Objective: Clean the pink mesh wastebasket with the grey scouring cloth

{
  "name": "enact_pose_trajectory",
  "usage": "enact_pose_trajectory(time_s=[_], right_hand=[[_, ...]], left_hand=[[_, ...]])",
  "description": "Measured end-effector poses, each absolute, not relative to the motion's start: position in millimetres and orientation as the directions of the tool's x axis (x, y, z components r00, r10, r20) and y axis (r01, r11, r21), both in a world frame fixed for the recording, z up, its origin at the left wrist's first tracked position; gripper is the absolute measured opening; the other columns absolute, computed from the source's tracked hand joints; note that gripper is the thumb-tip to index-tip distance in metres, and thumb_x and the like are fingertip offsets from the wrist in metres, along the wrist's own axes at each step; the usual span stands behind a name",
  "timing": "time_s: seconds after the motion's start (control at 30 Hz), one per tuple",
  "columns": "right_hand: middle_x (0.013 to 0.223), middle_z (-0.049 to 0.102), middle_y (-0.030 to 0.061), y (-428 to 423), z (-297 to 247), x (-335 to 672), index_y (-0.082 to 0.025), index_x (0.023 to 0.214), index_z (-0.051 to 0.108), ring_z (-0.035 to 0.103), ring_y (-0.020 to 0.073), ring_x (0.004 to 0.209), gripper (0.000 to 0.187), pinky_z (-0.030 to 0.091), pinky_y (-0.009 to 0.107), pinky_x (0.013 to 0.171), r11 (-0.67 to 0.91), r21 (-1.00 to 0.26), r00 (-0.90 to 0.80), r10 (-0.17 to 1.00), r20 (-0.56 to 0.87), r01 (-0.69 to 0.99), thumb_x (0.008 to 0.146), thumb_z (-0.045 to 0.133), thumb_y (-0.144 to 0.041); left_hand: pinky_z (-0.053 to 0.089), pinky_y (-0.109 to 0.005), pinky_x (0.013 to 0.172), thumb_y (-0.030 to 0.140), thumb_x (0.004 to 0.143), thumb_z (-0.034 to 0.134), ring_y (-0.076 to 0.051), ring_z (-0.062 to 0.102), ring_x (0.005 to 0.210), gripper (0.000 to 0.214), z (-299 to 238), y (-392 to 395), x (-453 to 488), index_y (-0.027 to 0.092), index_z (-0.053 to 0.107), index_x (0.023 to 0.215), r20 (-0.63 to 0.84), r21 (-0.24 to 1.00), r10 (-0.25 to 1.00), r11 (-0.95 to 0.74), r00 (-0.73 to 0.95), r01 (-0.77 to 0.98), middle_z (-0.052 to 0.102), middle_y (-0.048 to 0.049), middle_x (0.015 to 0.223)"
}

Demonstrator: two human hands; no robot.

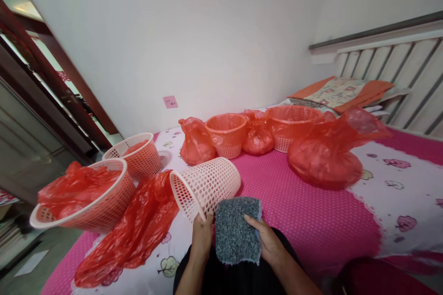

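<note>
My left hand point(202, 235) is closed on the rim of a pale pink plastic basket point(221, 179), which lies tipped on its side with its mouth facing left. In my right hand point(268, 239) is a grey speckled cleaning cloth point(237, 230), roughly square and thick, with the thumb pressed on its front. The cloth hangs upright over my lap, just right of the left hand. Left of the basket, a crumpled red plastic bag point(138, 230) is spread over the bedspread.
Two baskets with red bags inside, a near one point(114, 193) and a far one point(148, 161), stand on the left. By the wall are bag-lined baskets point(229, 151) and tied red bags point(197, 145). A large tied bag point(323, 161) sits right; folded bedding point(346, 90) lies behind it.
</note>
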State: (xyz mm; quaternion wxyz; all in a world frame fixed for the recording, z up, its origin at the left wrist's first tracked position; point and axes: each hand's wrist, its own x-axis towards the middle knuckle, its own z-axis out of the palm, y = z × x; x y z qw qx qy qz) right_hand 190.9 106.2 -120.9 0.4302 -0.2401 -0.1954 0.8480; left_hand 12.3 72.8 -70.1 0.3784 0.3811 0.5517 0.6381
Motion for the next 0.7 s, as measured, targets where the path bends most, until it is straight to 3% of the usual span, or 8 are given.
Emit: enact_pose_trajectory(time_s=[0.2, 0.37, 0.5, 0.7], right_hand=[[0.109, 0.08, 0.0129, 102.5, -114.7, 193.4, -0.016, 0.114, 0.072, 0.074, 0.0341, 0.111, 0.055, 0.054, 0.054, 0.104, -0.508, -0.536, -0.42, 0.861, -0.287, -0.674, 0.067, 0.091, -0.037], [0.115, 0.079, 0.0074, 109.3, -108.6, 206.1, -0.019, 0.12, 0.07, 0.076, 0.0304, 0.104, 0.062, 0.06, 0.047, 0.096, -0.258, -0.659, 0.004, 0.93, -0.368, -0.707, 0.066, 0.089, -0.042], [0.116, 0.079, 0.008, 117.7, -103.6, 221.8, -0.017, 0.111, 0.073, 0.075, 0.0298, 0.104, 0.056, 0.061, 0.041, 0.091, -0.095, -0.883, 0.286, 0.925, -0.249, -0.46, 0.07, 0.081, -0.054], [0.111, 0.079, 0.0144, 120.6, -73.8, 231.8, -0.015, 0.102, 0.075, 0.072, 0.0345, 0.108, 0.053, 0.055, 0.046, 0.098, 0.095, -0.995, 0.294, 0.952, 0.086, -0.017, 0.074, 0.072, -0.06]], left_hand=[[0.044, -0.052, 0.115, 0.046, 0.082, 0.072, -0.035, 0.067, 0.124, 0.047, -75.4, 68.8, -2.6, 0.016, 0.076, 0.118, 0.067, 0.988, 0.942, -0.107, -0.328, -0.107, 0.078, -0.0149, 0.122], [0.035, -0.053, 0.122, 0.046, 0.079, 0.074, -0.036, 0.062, 0.131, 0.047, -87.0, 59.1, -3.3, 0.015, 0.077, 0.116, 0.07, 0.995, 0.935, -0.091, -0.347, -0.043, 0.075, -0.0153, 0.128], [0.038, -0.052, 0.12, 0.045, 0.082, 0.072, -0.036, 0.063, 0.129, 0.042, -79.2, 47.5, 4.3, 0.014, 0.079, 0.11, 0.05, 0.998, 0.952, -0.062, -0.3, -0.029, 0.078, -0.0145, 0.122], [0.038, -0.055, 0.118, 0.044, 0.078, 0.075, -0.038, 0.064, 0.127, 0.047, -60.1, 37.6, 8.3, 0.014, 0.077, 0.115, -0.015, 0.991, 0.972, -0.016, -0.234, -0.13, 0.078, -0.0149, 0.121]])
